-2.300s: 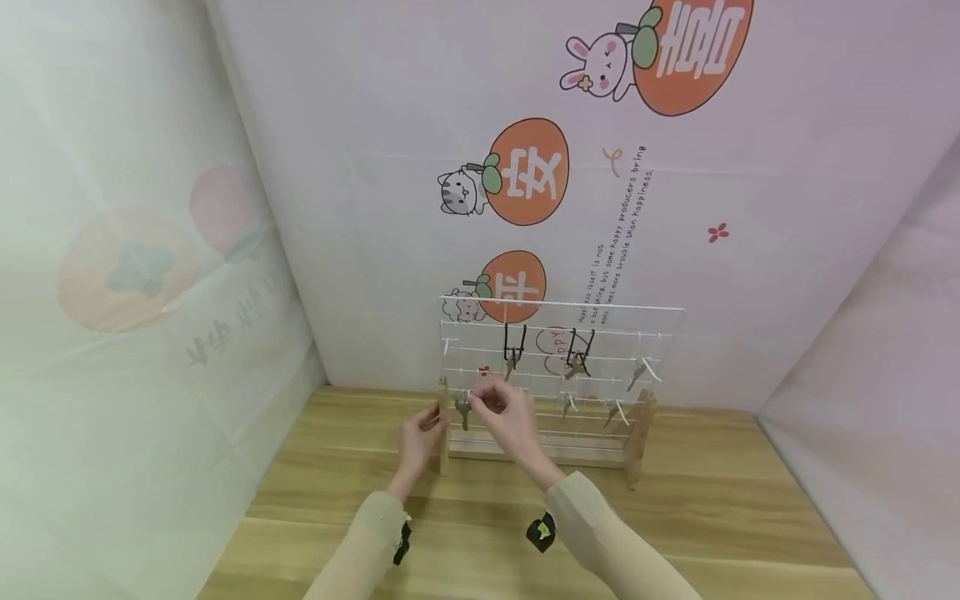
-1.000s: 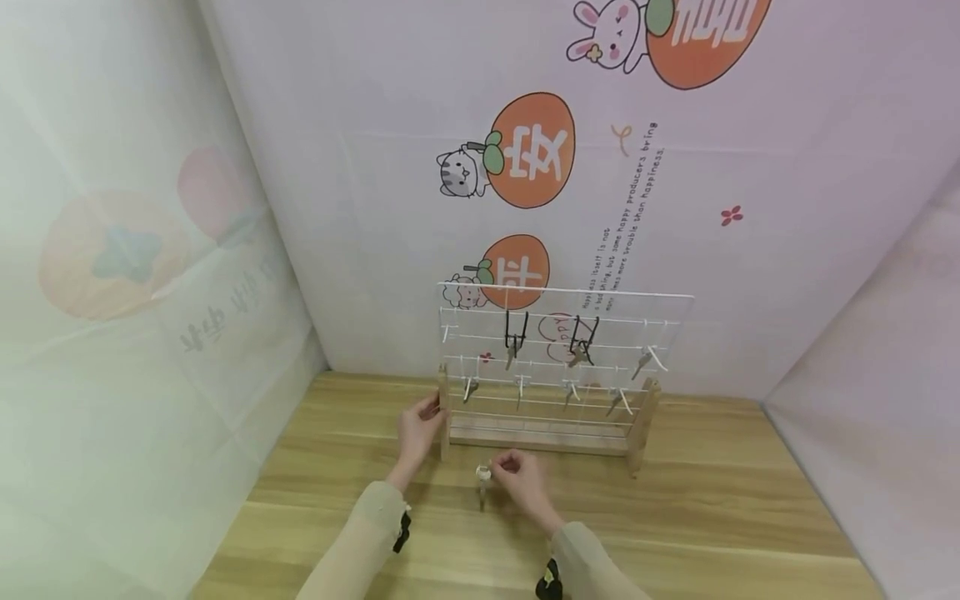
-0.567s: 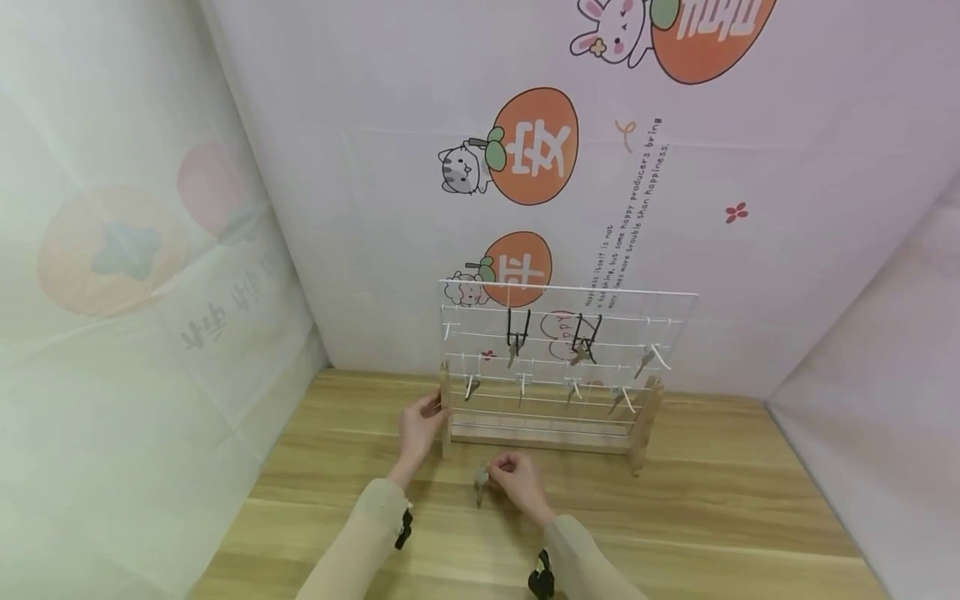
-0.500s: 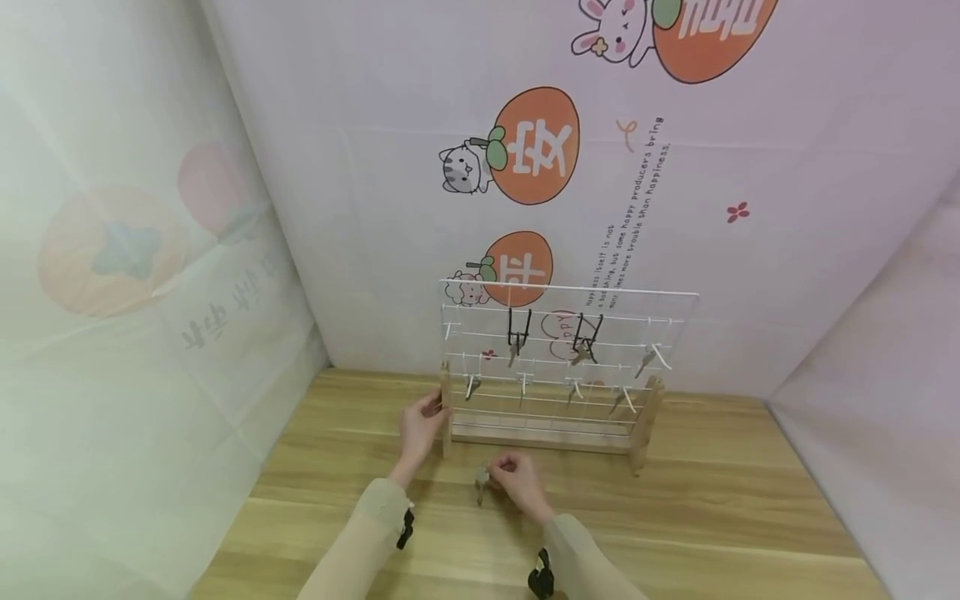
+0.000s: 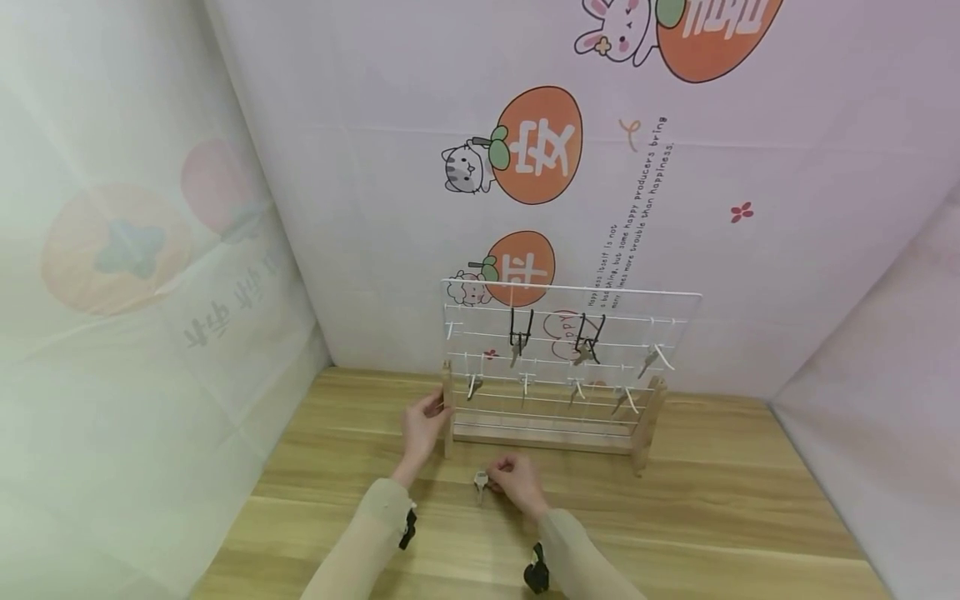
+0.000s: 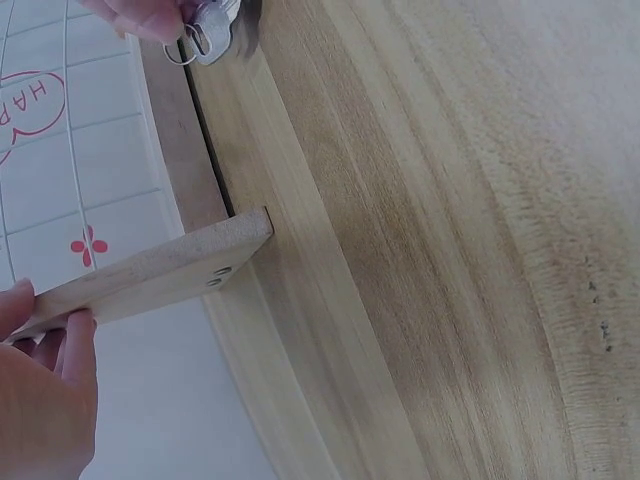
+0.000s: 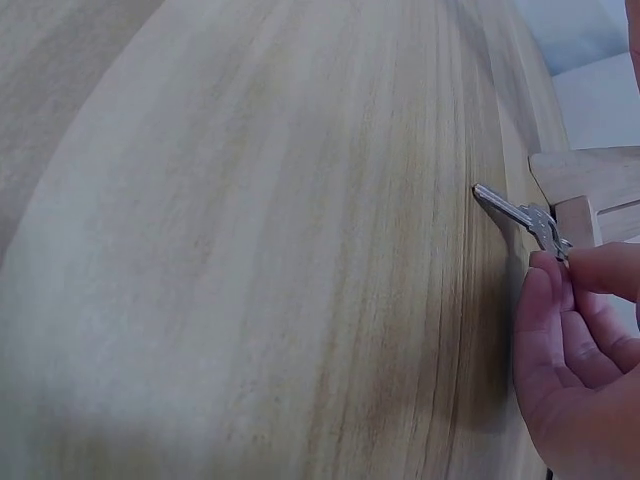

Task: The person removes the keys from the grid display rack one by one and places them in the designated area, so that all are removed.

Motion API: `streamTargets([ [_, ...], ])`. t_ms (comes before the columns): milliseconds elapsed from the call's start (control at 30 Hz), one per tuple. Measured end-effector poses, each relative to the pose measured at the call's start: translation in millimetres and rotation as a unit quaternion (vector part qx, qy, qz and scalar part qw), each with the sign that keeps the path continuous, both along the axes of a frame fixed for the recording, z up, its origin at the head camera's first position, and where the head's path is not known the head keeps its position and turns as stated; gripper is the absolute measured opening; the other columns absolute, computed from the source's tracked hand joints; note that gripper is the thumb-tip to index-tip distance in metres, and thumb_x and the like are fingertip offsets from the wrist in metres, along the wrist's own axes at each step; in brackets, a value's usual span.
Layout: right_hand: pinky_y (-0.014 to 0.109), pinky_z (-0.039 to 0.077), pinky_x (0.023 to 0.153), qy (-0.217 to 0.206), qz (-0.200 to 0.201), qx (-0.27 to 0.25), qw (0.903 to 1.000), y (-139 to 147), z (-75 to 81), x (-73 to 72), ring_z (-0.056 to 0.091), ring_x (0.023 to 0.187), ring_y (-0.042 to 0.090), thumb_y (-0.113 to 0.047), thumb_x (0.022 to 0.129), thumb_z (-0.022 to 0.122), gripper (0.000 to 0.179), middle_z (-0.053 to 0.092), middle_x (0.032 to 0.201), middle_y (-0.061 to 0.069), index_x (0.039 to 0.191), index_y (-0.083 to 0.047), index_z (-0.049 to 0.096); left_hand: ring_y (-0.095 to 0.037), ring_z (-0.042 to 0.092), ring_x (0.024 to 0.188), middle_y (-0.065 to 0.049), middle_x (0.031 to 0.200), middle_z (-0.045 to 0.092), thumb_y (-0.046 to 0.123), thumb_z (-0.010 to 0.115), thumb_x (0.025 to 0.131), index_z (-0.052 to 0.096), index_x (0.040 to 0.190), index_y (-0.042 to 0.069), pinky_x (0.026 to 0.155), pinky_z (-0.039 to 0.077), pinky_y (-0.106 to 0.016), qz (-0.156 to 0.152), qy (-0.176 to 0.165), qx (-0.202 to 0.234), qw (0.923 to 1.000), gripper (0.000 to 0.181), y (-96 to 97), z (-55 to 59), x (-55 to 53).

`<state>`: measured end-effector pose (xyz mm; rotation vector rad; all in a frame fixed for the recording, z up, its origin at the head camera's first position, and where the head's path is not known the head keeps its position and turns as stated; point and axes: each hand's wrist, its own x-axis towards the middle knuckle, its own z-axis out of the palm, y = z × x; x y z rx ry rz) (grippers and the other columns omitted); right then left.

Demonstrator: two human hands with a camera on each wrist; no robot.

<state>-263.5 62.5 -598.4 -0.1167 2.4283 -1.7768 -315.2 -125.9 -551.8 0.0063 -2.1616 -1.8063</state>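
A silver key (image 5: 481, 482) dangles from its small ring, which my right hand (image 5: 517, 483) pinches between thumb and forefinger, in front of the rack and just above the table. The key's (image 7: 515, 212) blade points away from the fingertips in the right wrist view. My left hand (image 5: 422, 429) grips the left wooden upright (image 5: 447, 408) of a white wire grid rack (image 5: 570, 290); the left wrist view shows fingers and thumb on either side of this wooden foot piece (image 6: 150, 270). Several keys hang on the rack's hooks, including one key (image 5: 649, 361) at the right.
Two black hooks (image 5: 521, 329) sit on the upper grid, with white hooks (image 5: 576, 388) lower down. One white hook (image 5: 451, 330) at upper left shows no key. The wood-grain table (image 5: 712, 508) meets a printed cloth backdrop (image 5: 375, 250) behind the rack.
My right hand has come down from the rack's lower left to the table's front with the key. Over the last second the key turns slightly. My left hand stays on the upright.
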Motion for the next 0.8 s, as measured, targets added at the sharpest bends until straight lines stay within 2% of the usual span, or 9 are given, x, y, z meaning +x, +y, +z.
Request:
streamTargets([
  [367,0.022,0.063,0.062,-0.011,0.005,0.014,0.9998,-0.7,-1.1,-2.2,0.069,0.07,0.014,0.003,0.087,0.065,0.008,0.072,0.081,0.02,0.088,0.011,0.066,-0.045,0.068,0.107,-0.032,0.119,0.065,-0.007,0.072,0.083,0.062,0.122,-0.01,0.088,0.062,-0.035,-0.005,0.006,0.003,1.0,0.04,0.7,-1.4,0.4],
  [567,0.015,0.057,0.055,0.014,0.003,0.046,0.9988,-2.4,-1.2,-2.6,0.065,0.064,0.01,0.002,0.086,0.066,0.006,0.072,0.076,0.017,0.085,0.008,0.067,-0.043,0.069,0.106,-0.031,0.119,0.066,-0.006,0.072,0.084,0.062,0.122,-0.01,0.088,0.062,-0.033,0.003,0.007,-0.001,1.0,0.039,0.2,-4.5,-1.7],
  [800,0.012,0.052,0.05,0.036,0.006,0.075,0.9965,-4.2,-1.0,-1.9,0.06,0.06,0.009,0.002,0.084,0.067,0.004,0.07,0.072,0.013,0.084,0.007,0.067,-0.046,0.068,0.106,-0.033,0.12,0.064,-0.006,0.07,0.086,0.06,0.123,-0.013,0.089,0.061,-0.042,-0.001,0.017,-0.005,0.9998,0.039,1.3,-4.6,0.5],
])
